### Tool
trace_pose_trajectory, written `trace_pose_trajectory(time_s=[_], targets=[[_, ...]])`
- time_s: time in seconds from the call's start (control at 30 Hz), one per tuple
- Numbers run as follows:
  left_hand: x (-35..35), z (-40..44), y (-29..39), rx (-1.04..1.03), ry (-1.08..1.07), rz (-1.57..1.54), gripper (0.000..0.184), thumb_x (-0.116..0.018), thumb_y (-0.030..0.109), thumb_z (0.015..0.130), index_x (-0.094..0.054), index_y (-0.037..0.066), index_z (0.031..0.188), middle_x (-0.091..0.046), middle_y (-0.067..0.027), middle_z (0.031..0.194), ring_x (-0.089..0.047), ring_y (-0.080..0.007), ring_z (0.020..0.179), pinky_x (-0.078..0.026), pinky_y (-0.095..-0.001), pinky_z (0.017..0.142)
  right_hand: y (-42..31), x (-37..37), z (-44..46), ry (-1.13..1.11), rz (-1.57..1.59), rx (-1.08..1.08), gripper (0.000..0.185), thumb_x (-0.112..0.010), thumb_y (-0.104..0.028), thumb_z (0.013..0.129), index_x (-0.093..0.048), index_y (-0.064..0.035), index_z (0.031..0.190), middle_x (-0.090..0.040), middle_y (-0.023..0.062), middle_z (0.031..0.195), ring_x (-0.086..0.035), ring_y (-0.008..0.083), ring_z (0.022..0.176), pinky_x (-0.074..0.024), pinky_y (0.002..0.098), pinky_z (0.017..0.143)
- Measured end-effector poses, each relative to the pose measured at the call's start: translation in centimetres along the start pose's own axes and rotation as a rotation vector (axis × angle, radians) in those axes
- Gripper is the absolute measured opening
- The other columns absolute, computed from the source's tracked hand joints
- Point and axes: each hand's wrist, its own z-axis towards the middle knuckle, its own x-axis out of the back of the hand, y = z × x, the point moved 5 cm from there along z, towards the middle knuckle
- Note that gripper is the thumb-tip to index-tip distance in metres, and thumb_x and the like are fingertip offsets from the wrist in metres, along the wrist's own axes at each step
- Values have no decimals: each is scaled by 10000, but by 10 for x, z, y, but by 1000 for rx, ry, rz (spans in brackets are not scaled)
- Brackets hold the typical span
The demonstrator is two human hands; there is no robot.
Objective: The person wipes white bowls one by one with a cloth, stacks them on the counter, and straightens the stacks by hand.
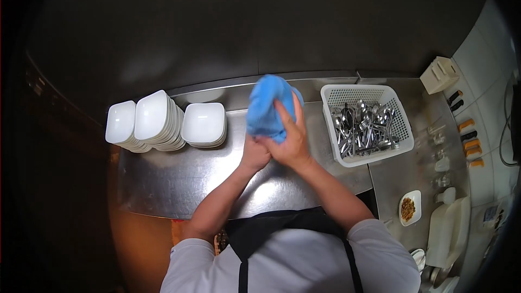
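Note:
A blue cloth [267,106] is bunched up between my two hands, raised over the steel counter. My left hand [255,153] is closed at the cloth's lower edge, its fingers mostly covered by the cloth and the other hand. Across the cloth's right side lies my right hand [293,140], fingers pressed onto the fabric. Whether anything is wrapped inside the cloth cannot be seen. To the left, a short stack of white square bowls [204,122] is the closest dishware to my hands.
Two taller stacks of white bowls [152,114] [121,122] stand further left on the counter [179,179]. At right, a white perforated basket [330,109] holds jumbled cutlery [363,125]. A small dish of food [410,208], glasses [440,152] and wall-hung knives [469,137] are beyond it.

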Motion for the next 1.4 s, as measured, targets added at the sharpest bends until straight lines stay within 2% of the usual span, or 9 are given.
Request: trace_pose_trajectory(time_s=[0.2,0.3,0.4,0.47,0.63,0.87,1.07,1.2,1.4], targets=[[11,20,47,13,-39,-327,241,-536,102,1029,-621,-40,1203,-690,-79,1121,-618,-126,1027,-476,-278,919,45,-25,27,105,703,-571,389,-708,-251,898,-598,-20,1191,-665,144,1114,-624,210,986,-491,335,875],[37,32,27,135,-60,-303,276,-538,81,1015,-589,-33,1261,-662,-84,1200,-599,-133,1095,-463,-294,966,0,-38,-9,3,413,-114,371,-689,-186,914,-615,-27,1241,-647,142,1230,-615,219,1097,-477,327,956],[53,5,5,-209,-72,566,300,-529,63,998,-572,-16,1284,-636,-89,1258,-585,-150,1140,-465,-307,979,-51,-28,26,-103,32,255,412,-695,-176,918,-603,-19,1287,-594,146,1334,-586,232,1189,-456,339,1018],[46,2,-4,169,-139,-104,275,-568,92,983,-600,5,1242,-682,-123,1119,-614,-120,1000,-486,-282,866,-39,-29,59,-212,151,121,434,-690,-205,928,-594,-17,1307,-573,149,1369,-581,240,1212,-455,352,1034],[24,-13,66,-51,-157,277,149,-676,138,947,-664,-10,955,-656,-104,720,-591,-133,601,-456,-269,570,54,-65,76,-250,1171,-783,398,-591,-301,998,-596,-38,1296,-629,93,1202,-620,202,1065,-522,355,932],[47,11,57,-546,-251,823,332,-685,-33,796,-687,13,1125,-703,-176,1151,-686,-327,1082,-539,-419,983,89,-124,-65,-18,1267,-1122,402,-534,-319,1022,-575,-35,1303,-651,92,1106,-636,193,999,-543,333,872],[153,3,-1,-394,-266,1109,297,-631,-13,786,-696,84,1059,-733,-106,1073,-705,-284,1015,-565,-396,814,88,-22,-9,-99,542,-715,434,-527,-323,1026,-523,2,1314,-661,127,1159,-658,208,992,-552,348,866],[190,0,-20,-286,-382,1259,270,-604,-3,804,-691,95,1040,-736,-101,1006,-707,-289,938,-550,-399,806,87,-11,13,98,777,-765,400,-506,-308,1049,-525,-9,1314,-661,111,1153,-647,175,1011,-527,331,893],[211,4,-42,-141,-451,1262,311,-631,43,857,-680,134,1151,-703,-128,1136,-640,-310,1131,-394,-525,1068,62,5,46,348,661,-558,367,-542,-277,1041,-530,-2,1283,-632,103,1179,-600,171,1060,-477,335,939]])
